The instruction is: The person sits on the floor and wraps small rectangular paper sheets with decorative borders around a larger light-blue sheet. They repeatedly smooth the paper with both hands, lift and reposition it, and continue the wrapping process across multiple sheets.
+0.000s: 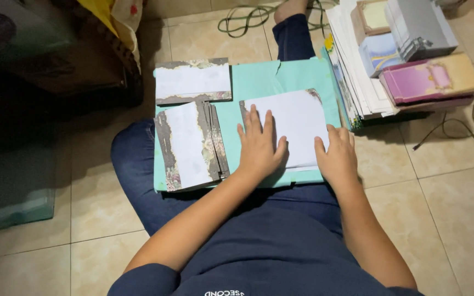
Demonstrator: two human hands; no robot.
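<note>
My left hand (259, 145) lies flat, fingers spread, on a white sheet of paper (297, 120) that rests on a teal board (253, 82) across my lap. At the sheet's right edge, my right hand (337, 156) presses down with fingers apart. A stack of white cards with dark floral borders (190, 145) sits on the board to the left of my left hand. Another such card (193, 81) lies at the board's far left corner.
A pile of white sheets (357, 66) and several pastel boxes, purple (429, 82) and grey (421, 24), stand on the tiled floor at the right. Cables (245, 19) trail at the top and right. Dark furniture (23, 109) fills the left.
</note>
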